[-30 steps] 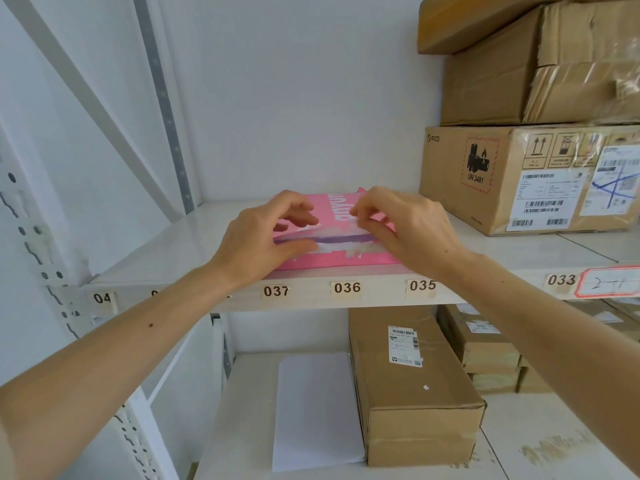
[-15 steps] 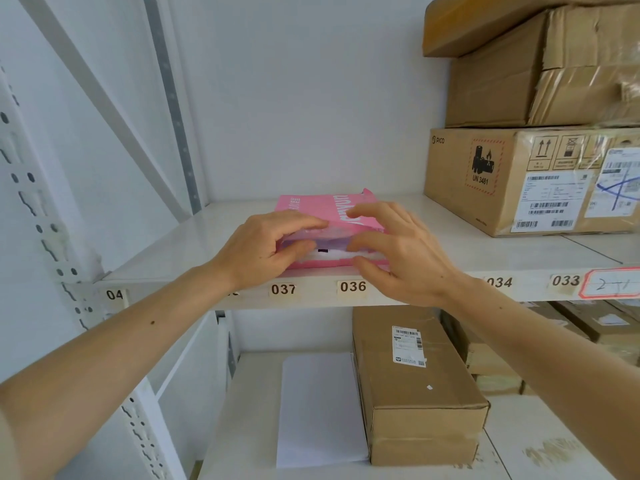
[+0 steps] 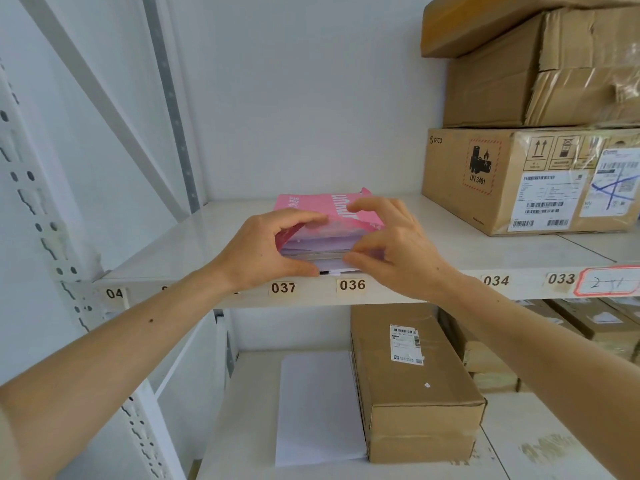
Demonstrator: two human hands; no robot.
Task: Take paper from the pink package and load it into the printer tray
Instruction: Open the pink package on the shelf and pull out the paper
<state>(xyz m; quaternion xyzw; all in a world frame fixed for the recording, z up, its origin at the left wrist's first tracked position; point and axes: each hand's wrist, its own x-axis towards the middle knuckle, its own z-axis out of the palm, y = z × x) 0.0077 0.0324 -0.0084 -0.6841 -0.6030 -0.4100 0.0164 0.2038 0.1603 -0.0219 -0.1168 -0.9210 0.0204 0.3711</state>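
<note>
Now that the pink package [image 3: 329, 211] flap is lifted higher, left hand [image 3: 263, 252] and right hand [image 3: 398, 247] pinch paper [image 3: 322, 247] at twelve o'clock, ready to pull.

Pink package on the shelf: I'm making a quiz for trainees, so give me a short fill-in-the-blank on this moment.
1. The pink package lies on the shelf above the labels 037 and ____.
2. Its near end is ____, showing white paper.
3. The box to its right carries the hazard mark UN ____.
4. Both hands, left hand and right hand, grip the ____.

Missing: 036; open; 3481; package
</note>
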